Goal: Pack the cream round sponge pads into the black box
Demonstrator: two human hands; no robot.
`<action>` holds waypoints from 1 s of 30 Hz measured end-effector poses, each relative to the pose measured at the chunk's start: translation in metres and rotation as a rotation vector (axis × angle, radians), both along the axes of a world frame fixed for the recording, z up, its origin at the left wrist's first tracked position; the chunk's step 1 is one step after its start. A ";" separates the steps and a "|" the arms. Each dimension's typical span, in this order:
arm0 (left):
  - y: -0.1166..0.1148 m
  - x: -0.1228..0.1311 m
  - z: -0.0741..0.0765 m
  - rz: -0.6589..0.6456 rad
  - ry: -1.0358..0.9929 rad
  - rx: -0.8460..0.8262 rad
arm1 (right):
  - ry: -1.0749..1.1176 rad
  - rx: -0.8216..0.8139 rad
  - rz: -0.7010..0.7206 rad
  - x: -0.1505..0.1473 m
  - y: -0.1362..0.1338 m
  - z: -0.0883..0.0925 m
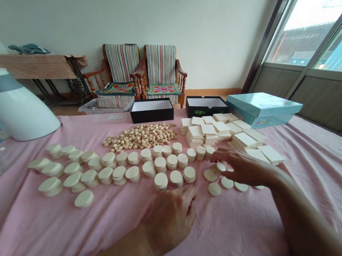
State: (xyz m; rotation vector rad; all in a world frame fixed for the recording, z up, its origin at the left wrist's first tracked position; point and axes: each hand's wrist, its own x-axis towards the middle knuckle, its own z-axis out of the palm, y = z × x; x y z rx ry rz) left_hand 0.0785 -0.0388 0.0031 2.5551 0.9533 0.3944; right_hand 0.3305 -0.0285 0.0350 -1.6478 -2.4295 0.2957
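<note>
Several short stacks of cream round discs (116,171) lie in rows on a pink tablecloth (78,238). My left hand (171,214) rests on the cloth just below the nearest disc stacks (175,178), its fingers curled under with nothing seen in them. My right hand (245,166) lies flat with fingers stretched left over a few loose single discs (215,189), its fingertips near a disc (219,166). Stacks of cream square tiles (210,132) sit beyond the right hand. A heap of small tan wooden pieces (141,136) lies behind the discs.
Two black open boxes (151,110) (206,105), a clear plastic tray (107,105) and a teal box (262,109) stand at the table's far side. A white kettle (11,105) is at far left. Two wooden chairs (143,78) and a window (319,18) lie beyond.
</note>
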 end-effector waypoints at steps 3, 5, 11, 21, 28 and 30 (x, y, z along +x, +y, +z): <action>0.000 0.000 0.002 -0.008 -0.002 -0.006 | 0.020 0.003 -0.003 0.000 0.001 -0.003; 0.001 0.001 0.002 -0.008 -0.002 -0.008 | 0.008 -0.015 -0.047 0.000 0.002 -0.003; 0.001 0.001 0.001 -0.002 -0.008 -0.002 | -0.079 -0.046 -0.125 -0.003 0.002 0.000; 0.000 0.001 0.003 0.012 -0.008 -0.041 | 0.145 -0.064 0.239 -0.024 -0.005 0.016; 0.000 0.002 0.001 0.011 -0.016 -0.029 | 0.120 0.014 0.250 -0.019 -0.004 0.000; 0.000 0.002 0.002 0.011 -0.016 -0.027 | 0.120 0.033 0.255 -0.020 -0.004 -0.002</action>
